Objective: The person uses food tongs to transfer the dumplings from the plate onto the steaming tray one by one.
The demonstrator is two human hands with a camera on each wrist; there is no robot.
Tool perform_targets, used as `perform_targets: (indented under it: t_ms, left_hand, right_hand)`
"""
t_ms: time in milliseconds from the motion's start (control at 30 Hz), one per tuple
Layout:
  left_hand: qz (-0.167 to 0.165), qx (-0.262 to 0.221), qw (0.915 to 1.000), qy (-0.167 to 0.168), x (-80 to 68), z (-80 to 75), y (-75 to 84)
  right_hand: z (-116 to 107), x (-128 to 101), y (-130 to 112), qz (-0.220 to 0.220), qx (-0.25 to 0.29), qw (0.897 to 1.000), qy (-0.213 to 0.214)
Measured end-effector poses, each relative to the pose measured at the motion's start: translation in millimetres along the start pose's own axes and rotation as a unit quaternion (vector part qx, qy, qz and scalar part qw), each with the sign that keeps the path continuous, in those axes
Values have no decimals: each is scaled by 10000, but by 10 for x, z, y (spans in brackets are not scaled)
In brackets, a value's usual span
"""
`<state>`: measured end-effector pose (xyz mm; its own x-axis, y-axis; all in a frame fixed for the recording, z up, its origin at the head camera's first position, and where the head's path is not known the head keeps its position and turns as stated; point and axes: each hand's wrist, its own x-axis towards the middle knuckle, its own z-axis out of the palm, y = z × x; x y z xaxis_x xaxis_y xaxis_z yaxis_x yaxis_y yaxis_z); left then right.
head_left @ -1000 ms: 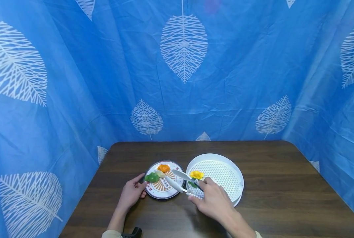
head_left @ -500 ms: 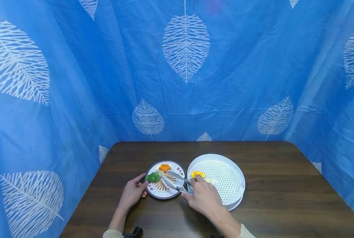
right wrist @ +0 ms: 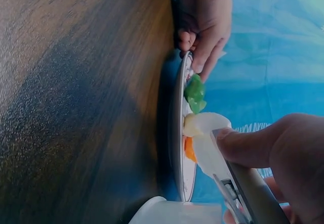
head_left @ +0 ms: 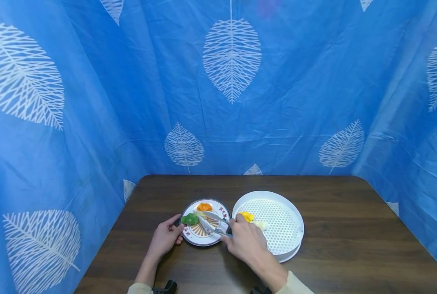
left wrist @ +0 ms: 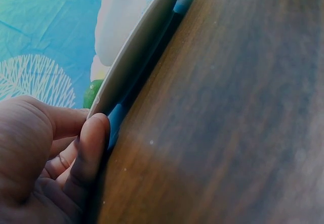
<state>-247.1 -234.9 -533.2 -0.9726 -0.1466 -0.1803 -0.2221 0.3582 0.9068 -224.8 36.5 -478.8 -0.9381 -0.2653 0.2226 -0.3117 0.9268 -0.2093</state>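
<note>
My left hand pinches the near-left rim of a white plate between thumb and fingers. Green, orange and cream dumplings lie on this plate. Tongs with white tips are gripped in my right hand, the thumb pressing along one metal arm in the right wrist view. Their tips reach over the plate to the cream dumpling, one on each side of it; I cannot tell whether they squeeze it.
A round white perforated tray with a raised wall stands right of the plate. It holds a yellow dumpling and a cream piece, partly behind my right hand. The dark wooden table ends at a blue leaf-patterned curtain.
My right hand has moved left, bringing the tongs further over the plate, and their tips have drawn closer together at the cream dumpling. The left hand keeps its hold on the rim.
</note>
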Motion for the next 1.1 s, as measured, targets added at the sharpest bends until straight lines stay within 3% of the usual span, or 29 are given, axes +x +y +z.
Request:
perform_targets:
  t_ms: [767, 1100]
  left_hand:
    - [78, 174, 9998, 82, 23, 17, -12]
    - [62, 184, 9998, 73, 24, 4, -17]
  right_hand:
    - [-47, -103, 128, -434, -222, 9960, 750]
    - [-148, -245, 256, -319, -162, 9975, 603]
